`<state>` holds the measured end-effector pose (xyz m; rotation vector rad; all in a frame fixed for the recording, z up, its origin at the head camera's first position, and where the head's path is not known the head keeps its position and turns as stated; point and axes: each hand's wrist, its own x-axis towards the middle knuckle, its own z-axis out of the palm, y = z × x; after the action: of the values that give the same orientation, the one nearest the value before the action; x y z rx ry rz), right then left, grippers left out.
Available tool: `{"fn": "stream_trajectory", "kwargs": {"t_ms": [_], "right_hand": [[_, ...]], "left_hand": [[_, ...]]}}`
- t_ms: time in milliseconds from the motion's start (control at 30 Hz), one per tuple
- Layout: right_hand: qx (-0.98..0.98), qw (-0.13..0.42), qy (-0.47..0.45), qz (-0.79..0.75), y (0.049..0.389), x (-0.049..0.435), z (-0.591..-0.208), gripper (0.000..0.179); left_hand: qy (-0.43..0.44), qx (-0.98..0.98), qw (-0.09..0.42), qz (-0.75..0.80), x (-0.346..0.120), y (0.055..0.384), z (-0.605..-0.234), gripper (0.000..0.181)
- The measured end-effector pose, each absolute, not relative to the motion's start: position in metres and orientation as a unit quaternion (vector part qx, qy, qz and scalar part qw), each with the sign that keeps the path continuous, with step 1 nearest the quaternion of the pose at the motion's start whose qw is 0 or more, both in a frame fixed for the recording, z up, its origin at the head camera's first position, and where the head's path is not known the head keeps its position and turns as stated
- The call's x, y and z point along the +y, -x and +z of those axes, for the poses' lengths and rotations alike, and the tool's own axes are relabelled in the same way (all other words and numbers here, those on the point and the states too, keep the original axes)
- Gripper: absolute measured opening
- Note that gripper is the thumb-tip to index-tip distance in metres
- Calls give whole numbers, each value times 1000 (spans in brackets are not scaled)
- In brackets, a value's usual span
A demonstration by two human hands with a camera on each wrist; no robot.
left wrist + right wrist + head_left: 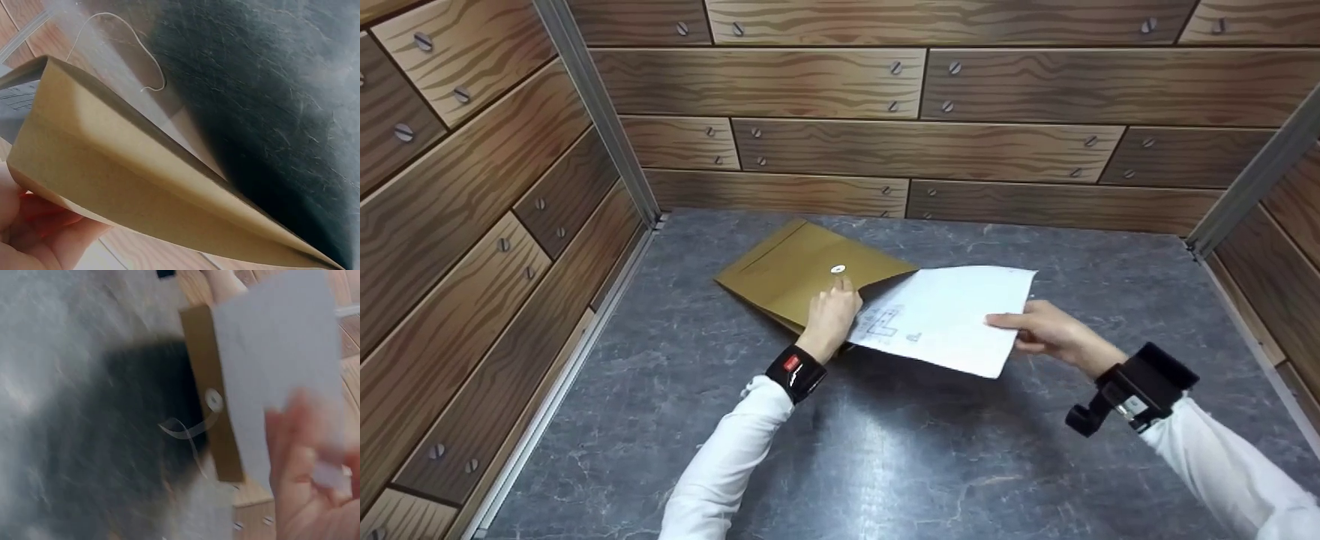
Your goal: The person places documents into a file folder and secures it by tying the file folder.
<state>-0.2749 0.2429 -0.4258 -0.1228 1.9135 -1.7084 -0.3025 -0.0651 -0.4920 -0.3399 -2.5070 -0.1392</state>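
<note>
A brown paper envelope (780, 262) is held tilted over the grey tabletop, its mouth towards the right. My left hand (831, 315) grips it at the mouth, just below a white round button (838, 269). Out of that mouth reaches a white printed sheet (960, 300), its left end still inside the envelope. My right hand (1054, 334) pinches the sheet's right edge, thumb on top. The left wrist view shows the envelope's folded side (112, 163) beside my left fingers (50, 236). The right wrist view, blurred, shows the flap (205, 365) with a second button (214, 400).
A thin string (140, 45) dangles from the flap's side. The marbled grey tabletop (720, 450) spreads around and below the hands. Wood-patterned walls (997, 150) enclose it at the back and sides, with metal strips (600, 105) at the corners.
</note>
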Motion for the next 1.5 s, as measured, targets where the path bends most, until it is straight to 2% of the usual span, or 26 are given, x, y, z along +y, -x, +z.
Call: {"fn": "stream_trajectory", "kwargs": {"t_ms": [100,267,533,767,867,1033,1500], "right_hand": [[717,295,57,-628,280,246,-417,18],[715,278,9,-642,282,227,-413,12],[708,219,-10,-672,286,174,-422,13],[703,187,-13,-686,300,136,-429,13],[701,203,-15,-683,306,129,-435,9],[701,250,-33,-667,309,132,-448,6],[694,292,-79,-654,306,144,-485,11]], "left_hand": [[132,-945,296,-47,-66,302,-490,26],[131,-941,309,-33,-63,301,-489,21],[131,-948,286,-48,-56,297,-482,17],[137,-936,320,-55,-54,295,-478,14],[139,-934,324,-58,-54,294,-476,16],[148,-939,300,-79,-56,294,-473,20],[139,-934,314,-100,-63,295,-468,20]]}}
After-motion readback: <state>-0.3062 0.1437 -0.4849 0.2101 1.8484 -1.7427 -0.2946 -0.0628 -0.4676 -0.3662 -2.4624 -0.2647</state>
